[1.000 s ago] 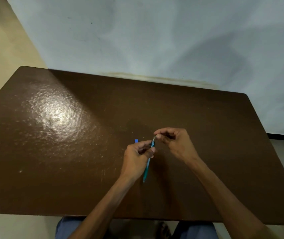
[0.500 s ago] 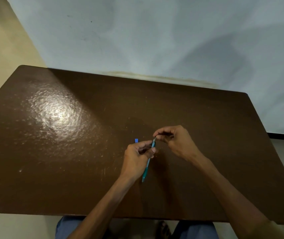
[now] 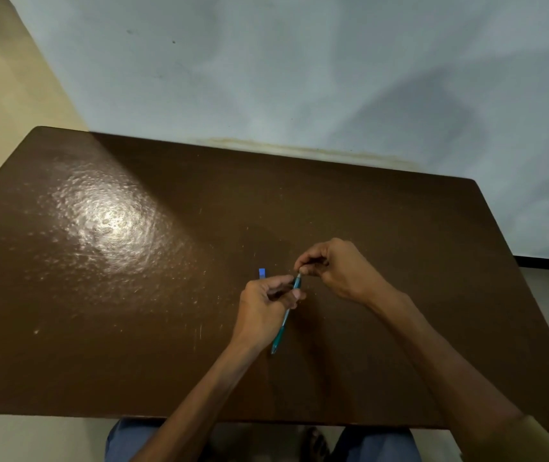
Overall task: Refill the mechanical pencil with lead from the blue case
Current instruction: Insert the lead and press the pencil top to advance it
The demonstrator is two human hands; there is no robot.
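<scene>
Blue case point(image 3: 261, 273) half behind left hand point(image 3: 261, 310)

Lighting: dim and warm indoors, colours muted. Glare: one broad, mottled bright patch on the glossy brown tabletop point(image 3: 106, 221), well to the left of the left grip point(image 3: 266, 305), showing up the pebbled finish and fine scratches. Shadows: a soft dark patch on the tabletop just beyond the right grip point(image 3: 336, 271); a large diffuse shadow on the pale wall point(image 3: 300, 78) above and to the right of both grips. Distortion: wide-angle, the tabletop edges bowing and splaying toward the frame borders. Sharpness: middle fairly clear; the forearms nearest the camera soft; the lower right corner smeared. Grain: slight in the dark areas.
</scene>
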